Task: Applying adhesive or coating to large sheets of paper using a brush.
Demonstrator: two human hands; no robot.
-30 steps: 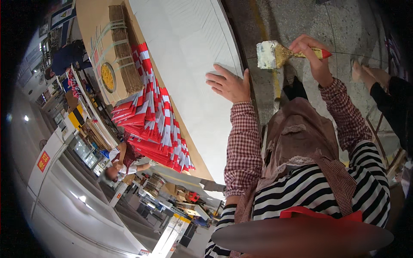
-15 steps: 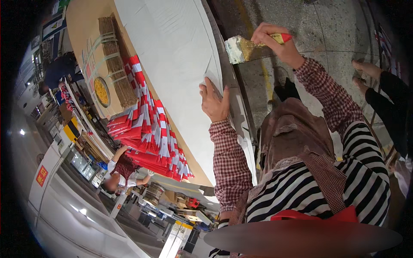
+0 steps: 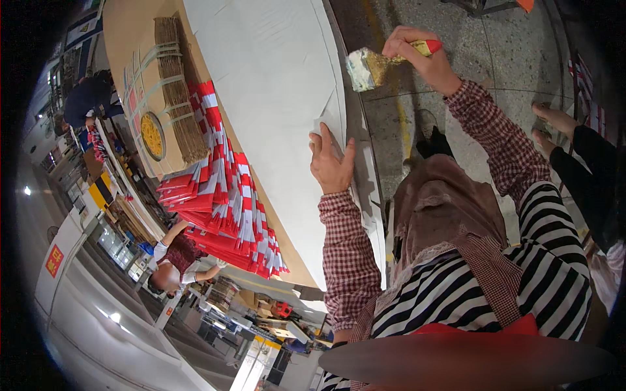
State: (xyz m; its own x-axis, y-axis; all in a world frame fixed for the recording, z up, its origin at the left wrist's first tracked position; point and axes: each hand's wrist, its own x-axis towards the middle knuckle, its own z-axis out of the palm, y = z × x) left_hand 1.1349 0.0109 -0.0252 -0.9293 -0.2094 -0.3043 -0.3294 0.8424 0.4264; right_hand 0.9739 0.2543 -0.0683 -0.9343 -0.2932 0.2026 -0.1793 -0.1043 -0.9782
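Long worktable point(image 3: 130, 26) under white sheets point(image 3: 274, 78), red-and-white flags point(image 3: 228, 202) fanned beside. Left hand point(image 3: 331, 166) flat, fingers spread, pressing sheet corner at near edge. Right hand point(image 3: 420, 58) closed round paintbrush point(image 3: 381, 62), just beyond that corner, bristles pointing toward sheets.

left hand point(image 3: 331, 166) slid further along white sheet point(image 3: 274, 85), right hand point(image 3: 417, 55) carried brush point(image 3: 378, 65) onward

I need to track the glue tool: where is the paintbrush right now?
In the head view, upper right: the paintbrush is held in the right hand, off the white sheets' edge, above the floor.
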